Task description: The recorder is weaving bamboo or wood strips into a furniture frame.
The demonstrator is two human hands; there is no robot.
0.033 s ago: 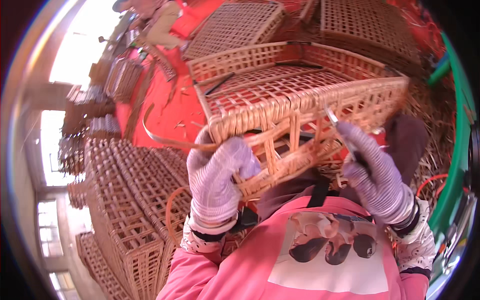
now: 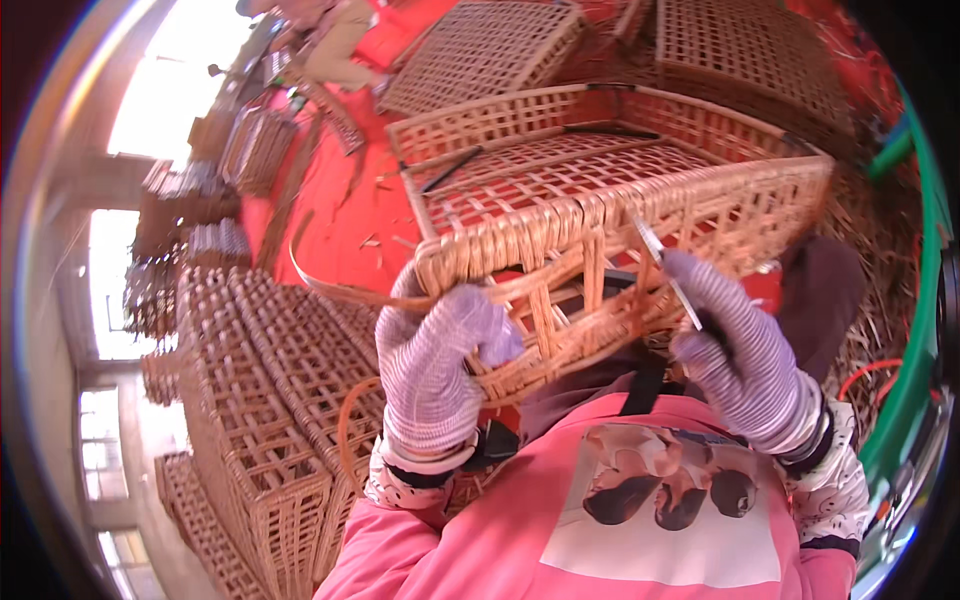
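Observation:
A shallow rectangular wicker basket [image 2: 560, 285] rests tilted over my lap, its wrapped rim toward me. At the basket's near left corner, my left hand [image 2: 435, 355], in a striped knit glove, is closed around the woven side. A loose flat cane strip [image 2: 345, 292] curls out to the left beside that hand. My right hand [image 2: 745, 350], gloved alike, pinches a slim metal tool [image 2: 672, 275] with a narrow blade. The tool's tip lies against the rim near the middle of the near side; whether it goes into the weave I cannot tell.
Large woven baskets [image 2: 260, 400] are stacked at my left, with more wicker panels [image 2: 490, 55] beyond. Red sheeting [image 2: 345, 220] with cane scraps covers the floor. A green curved frame [image 2: 915, 300] stands at right. Another person [image 2: 340, 50] sits at the far left.
The tool shows more of its length now, and its tip sits slightly farther left along the rim. My left hand keeps its grip; the whole view has shifted a little.

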